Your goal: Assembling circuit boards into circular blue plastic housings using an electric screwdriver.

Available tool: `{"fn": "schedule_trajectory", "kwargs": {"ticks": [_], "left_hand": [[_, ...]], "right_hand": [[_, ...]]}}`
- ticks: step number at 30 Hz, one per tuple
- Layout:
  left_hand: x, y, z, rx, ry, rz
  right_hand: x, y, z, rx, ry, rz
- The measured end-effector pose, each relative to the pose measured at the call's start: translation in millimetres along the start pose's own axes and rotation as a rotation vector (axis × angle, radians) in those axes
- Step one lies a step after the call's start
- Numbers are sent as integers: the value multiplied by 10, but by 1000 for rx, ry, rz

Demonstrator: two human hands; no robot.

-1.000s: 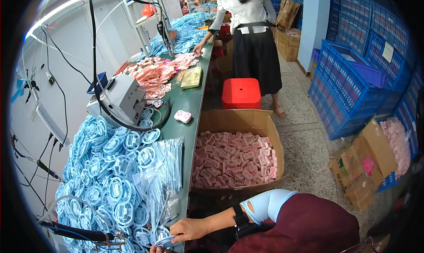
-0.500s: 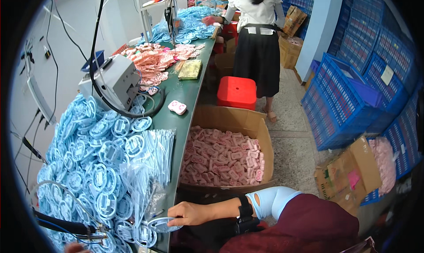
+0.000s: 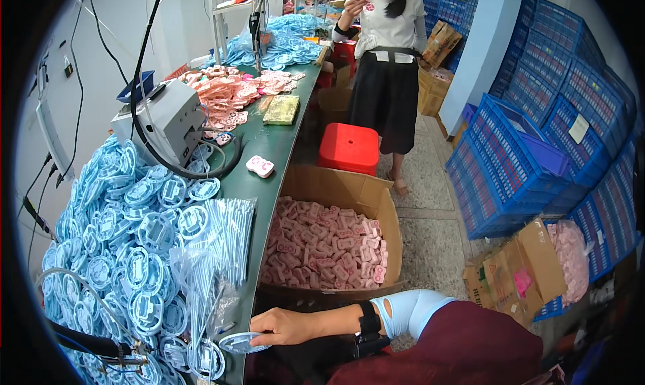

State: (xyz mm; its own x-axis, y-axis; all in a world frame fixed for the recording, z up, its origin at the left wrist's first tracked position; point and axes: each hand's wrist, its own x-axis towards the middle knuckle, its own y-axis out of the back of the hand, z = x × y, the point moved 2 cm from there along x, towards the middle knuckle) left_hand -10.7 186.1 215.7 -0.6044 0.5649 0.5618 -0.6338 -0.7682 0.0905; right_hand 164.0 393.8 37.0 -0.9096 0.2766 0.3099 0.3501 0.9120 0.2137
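Near the table's front edge, my right hand pinches a pale blue oval plastic piece between thumb and fingers. The piece lies almost flat over the table's edge, beside a large heap of similar blue oval parts. Just beyond that hand, a clear plastic bag of thin pale blue strips rests on the heap's right side. A black machine arm with a metal tip reaches in at the lower left. My left hand is out of view.
A grey control box with cables stands on the green table; a pink-and-white piece lies near it. Below is a carton of pink parts. A red stool, a standing co-worker and blue crates are further off.
My view has shifted slightly. My right hand still holds the blue piece, which shows flatter now. The left fingertips at the lower edge have gone. The co-worker has raised a hand toward the head.
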Motion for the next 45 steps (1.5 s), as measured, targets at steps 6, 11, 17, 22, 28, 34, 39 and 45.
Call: {"fn": "schedule_trajectory", "kwargs": {"ticks": [6,11,17,22,28,34,39,45], "left_hand": [[27,-162,-56,-2,-8,-13],[10,-230,-98,5,-5,-14],[-53,-317,-150,17,43,-49],[-163,-254,-200,52,114,-73],[-220,-214,-228,79,136,-83],[-246,-221,-301,69,144,-80],[-203,-298,-374,53,134,-83],[-75,-304,-305,88,100,-116]], "right_hand": [[16,-89,3,7,90,-4],[22,-73,-37,5,59,-19],[18,-53,6,-25,97,13],[118,400,-108,-216,133,515],[-11,2249,-56,-177,-189,1010],[-72,3573,-320,-1205,-146,1023],[-10,3736,-535,-1165,-232,1024],[-118,3147,-30,-998,-138,827]]}}
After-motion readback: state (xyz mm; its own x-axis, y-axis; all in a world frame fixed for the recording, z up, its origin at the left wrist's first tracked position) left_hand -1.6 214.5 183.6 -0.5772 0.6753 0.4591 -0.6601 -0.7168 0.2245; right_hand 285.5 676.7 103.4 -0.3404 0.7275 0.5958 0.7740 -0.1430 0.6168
